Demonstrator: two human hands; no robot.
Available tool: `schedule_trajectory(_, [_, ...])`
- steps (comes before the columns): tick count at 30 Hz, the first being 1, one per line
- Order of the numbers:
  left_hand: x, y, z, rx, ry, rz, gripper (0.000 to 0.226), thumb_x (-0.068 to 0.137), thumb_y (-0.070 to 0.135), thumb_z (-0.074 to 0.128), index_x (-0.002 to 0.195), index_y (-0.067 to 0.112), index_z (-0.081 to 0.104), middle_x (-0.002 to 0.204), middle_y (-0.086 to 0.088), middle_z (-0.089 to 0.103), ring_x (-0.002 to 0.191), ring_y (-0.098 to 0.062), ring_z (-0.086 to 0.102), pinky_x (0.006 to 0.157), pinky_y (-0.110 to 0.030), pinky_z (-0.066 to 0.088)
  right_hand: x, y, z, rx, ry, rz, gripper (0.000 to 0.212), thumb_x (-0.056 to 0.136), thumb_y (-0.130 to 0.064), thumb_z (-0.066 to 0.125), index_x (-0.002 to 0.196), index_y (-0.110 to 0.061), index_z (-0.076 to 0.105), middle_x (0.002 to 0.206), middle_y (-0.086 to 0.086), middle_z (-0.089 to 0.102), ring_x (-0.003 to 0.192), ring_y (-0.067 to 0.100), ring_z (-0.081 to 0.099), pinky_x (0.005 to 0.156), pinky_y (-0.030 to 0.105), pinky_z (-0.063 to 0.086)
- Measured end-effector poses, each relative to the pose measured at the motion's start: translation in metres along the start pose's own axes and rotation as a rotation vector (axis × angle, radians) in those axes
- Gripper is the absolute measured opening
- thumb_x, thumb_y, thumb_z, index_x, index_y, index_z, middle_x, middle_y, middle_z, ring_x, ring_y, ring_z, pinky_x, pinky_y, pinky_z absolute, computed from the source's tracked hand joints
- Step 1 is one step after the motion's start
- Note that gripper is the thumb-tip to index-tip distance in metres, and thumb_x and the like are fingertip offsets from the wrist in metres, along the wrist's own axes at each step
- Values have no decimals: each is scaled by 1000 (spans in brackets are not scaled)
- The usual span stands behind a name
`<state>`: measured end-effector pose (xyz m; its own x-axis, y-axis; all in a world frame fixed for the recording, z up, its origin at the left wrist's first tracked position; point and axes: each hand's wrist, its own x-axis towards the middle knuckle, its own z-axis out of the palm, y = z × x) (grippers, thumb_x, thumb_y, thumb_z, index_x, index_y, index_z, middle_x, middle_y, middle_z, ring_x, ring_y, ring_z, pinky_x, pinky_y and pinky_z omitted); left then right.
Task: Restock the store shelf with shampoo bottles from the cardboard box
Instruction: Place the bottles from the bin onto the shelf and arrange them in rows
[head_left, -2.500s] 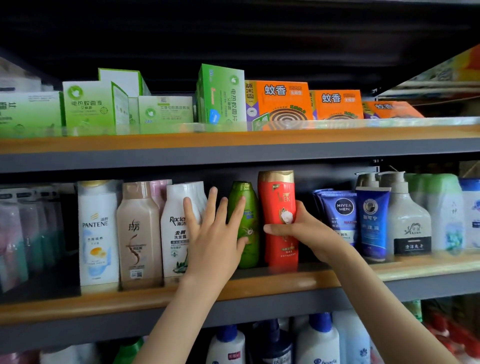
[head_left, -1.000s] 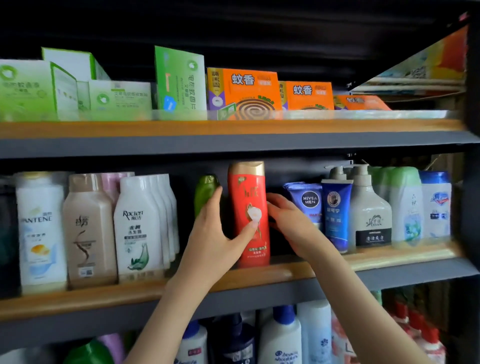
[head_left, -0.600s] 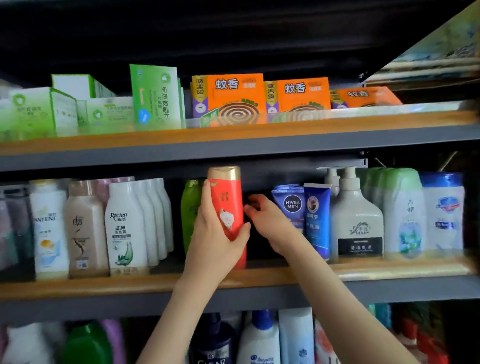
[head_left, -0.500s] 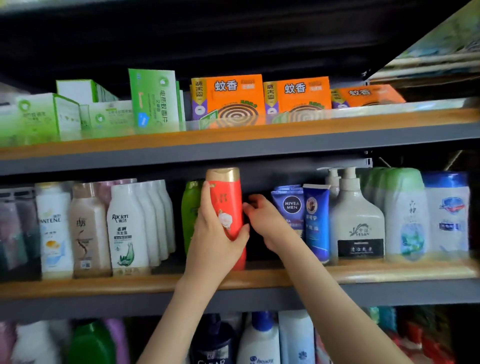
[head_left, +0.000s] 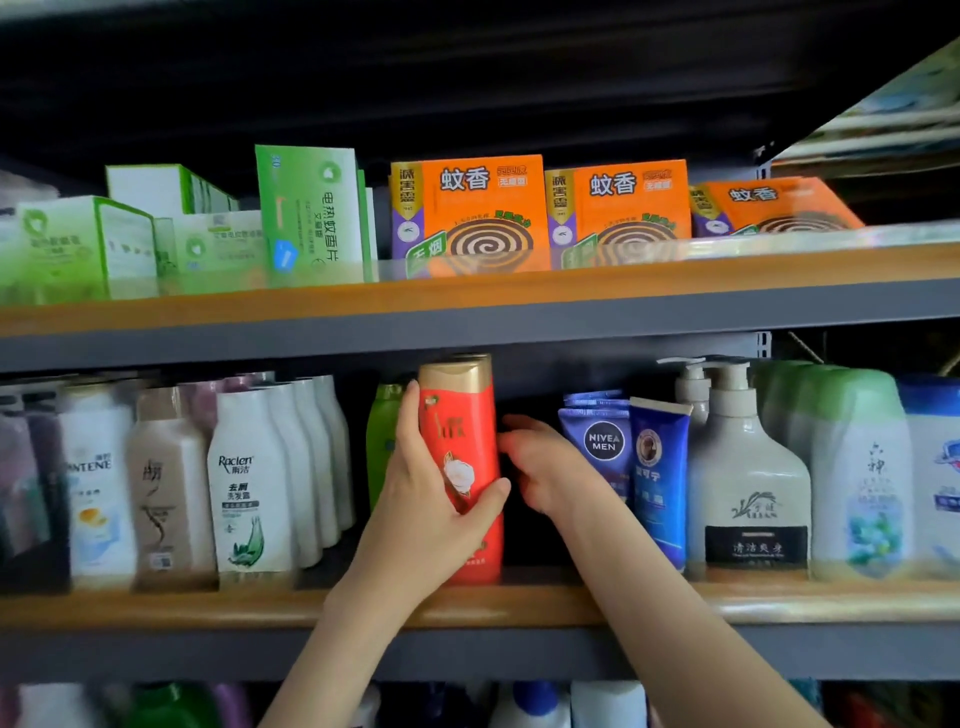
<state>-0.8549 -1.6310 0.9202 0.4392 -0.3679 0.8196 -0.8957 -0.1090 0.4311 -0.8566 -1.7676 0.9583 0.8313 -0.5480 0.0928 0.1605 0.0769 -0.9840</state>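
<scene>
The left hand (head_left: 423, 506) is gripping the red shampoo bottle (head_left: 467, 415). Its thumb is lying across the front of the bottle and one finger is pointing up along the bottle's left edge. The red bottle, with its gold cap on top, is standing upright at the front of the middle shelf (head_left: 156, 608). A green bottle (head_left: 384, 441) is standing just beside it on the left, and a dark gap is showing on its right. The right hand (head_left: 543, 470) is reaching into that gap with its fingers spread loosely and holding nothing. It is blurry, so I cannot tell if its fingertips are touching the red bottle. Past the gap, a Nivea Men tube (head_left: 602, 441) and a blue tube (head_left: 657, 478) are standing side by side, next to a grey pump bottle (head_left: 748, 483). Far to the left, a row of white bottles (head_left: 249, 483) is lining up front to back. On the top shelf, orange boxes (head_left: 467, 208) and green boxes (head_left: 311, 208) are sitting in a row.
</scene>
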Motion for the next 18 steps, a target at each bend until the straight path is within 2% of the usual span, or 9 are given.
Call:
schedule_trajectory(3, [-1, -1, 1, 4, -26, -2, 111, 74, 43, 70, 132, 54, -23, 143, 17, 19, 122, -1, 43, 96, -21, 37, 4, -1, 1, -3, -12, 38, 44, 88, 5, 41, 131, -4, 48, 123, 21, 60, 99, 32, 65, 73, 40, 56])
schedule_trajectory(5, [-2, -4, 3, -13, -31, -5, 111, 74, 41, 71, 134, 52, -21, 148, 9, 24, 122, -2, 45, 96, -20, 38, 6, -2, 0, -29, -44, 53, 30, 90, 5, 40, 108, -3, 62, 109, 21, 67, 82, 29, 67, 66, 35, 56])
schedule_trajectory(7, [-2, -5, 5, -32, -26, -5, 109, 74, 40, 71, 134, 53, -19, 145, 9, 27, 121, -1, 47, 94, -18, 38, 10, -1, 0, -67, -62, 69, 24, 93, 1, 42, 96, -5, 65, 102, 19, 69, 79, 28, 67, 72, 39, 56])
schedule_trajectory(10, [-1, -6, 6, -38, -24, -5, 108, 74, 39, 71, 135, 51, -17, 145, 7, 28, 120, -4, 49, 96, -22, 41, 12, 0, 1, -106, -61, 67, 22, 92, -4, 46, 101, -4, 66, 103, 20, 70, 89, 32, 68, 83, 46, 55])
schedule_trajectory(13, [0, -7, 7, -49, -19, 3, 107, 73, 37, 73, 135, 50, -13, 149, 2, 27, 122, -7, 48, 98, -24, 40, 12, 1, 2, -148, -48, 39, 23, 91, -4, 49, 108, -2, 64, 103, 20, 70, 92, 33, 68, 85, 47, 55])
schedule_trajectory(16, [0, -7, 8, -69, -6, 13, 103, 69, 46, 67, 137, 47, -10, 150, 1, 26, 126, -8, 46, 101, -28, 41, 10, 3, 1, -127, -71, 19, 26, 91, -1, 47, 114, -1, 60, 108, 21, 68, 96, 35, 66, 88, 49, 53])
schedule_trajectory(18, [0, -7, 9, -88, 4, 12, 101, 67, 51, 62, 138, 46, -9, 149, 0, 28, 126, -9, 46, 102, -33, 43, 8, 2, -1, -115, -113, 20, 24, 92, 0, 44, 108, -2, 62, 109, 21, 67, 94, 34, 66, 92, 50, 50])
